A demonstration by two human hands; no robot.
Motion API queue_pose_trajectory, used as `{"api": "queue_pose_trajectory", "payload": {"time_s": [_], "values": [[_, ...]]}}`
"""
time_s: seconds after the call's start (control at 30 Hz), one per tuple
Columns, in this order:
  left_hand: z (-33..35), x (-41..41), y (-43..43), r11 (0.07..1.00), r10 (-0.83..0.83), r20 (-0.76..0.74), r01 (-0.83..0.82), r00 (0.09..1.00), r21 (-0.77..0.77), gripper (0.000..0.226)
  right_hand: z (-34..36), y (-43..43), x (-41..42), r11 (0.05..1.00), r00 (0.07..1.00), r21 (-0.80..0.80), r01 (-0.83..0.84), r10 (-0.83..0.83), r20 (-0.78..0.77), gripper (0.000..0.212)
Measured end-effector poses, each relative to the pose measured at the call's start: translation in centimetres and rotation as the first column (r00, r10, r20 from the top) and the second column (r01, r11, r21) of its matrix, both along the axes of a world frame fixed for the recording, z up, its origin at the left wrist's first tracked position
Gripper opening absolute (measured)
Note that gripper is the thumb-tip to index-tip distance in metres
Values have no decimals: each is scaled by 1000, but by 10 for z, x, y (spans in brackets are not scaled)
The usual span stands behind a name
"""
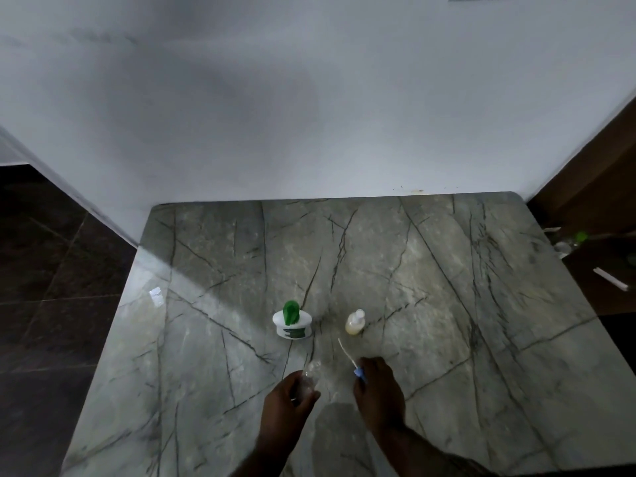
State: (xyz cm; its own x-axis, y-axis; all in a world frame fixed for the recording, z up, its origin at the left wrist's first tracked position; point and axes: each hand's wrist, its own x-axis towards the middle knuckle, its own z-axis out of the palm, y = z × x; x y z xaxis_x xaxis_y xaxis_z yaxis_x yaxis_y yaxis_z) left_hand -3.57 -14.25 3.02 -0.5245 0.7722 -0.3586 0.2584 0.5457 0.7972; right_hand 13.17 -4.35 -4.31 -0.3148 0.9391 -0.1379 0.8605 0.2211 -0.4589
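My left hand (290, 395) grips a small clear plastic bottle (309, 376) just above the grey marble table (447, 304). My right hand (378, 390) pinches a blue pump cap (359, 373) whose thin white dip tube (346, 352) points up and away from me. The two hands are a short way apart near the table's front middle. Farther back stand a white spray bottle with a green trigger (292, 321) and a small bottle of yellowish liquid (355, 323) with no cap.
A white wall (309, 115) rises right behind the table. Dark floor tiles (51, 304) lie to the left. On the right are a brown wooden surface, a clear bottle with a green cap (574, 241) and a white strip (611, 278) on the floor.
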Motion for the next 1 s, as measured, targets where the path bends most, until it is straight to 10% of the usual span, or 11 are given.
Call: {"api": "queue_pose_trajectory", "payload": {"time_s": [0.3,1.0], "values": [[2,-2,-6,999,20,-19,-20,1000,-27,27,15,40,-41,965,911,-129,227,-257,-321,23],[3,-11,-10,996,86,26,-86,996,1,30,43,25,-29,928,893,-121,352,-372,-253,34]]}}
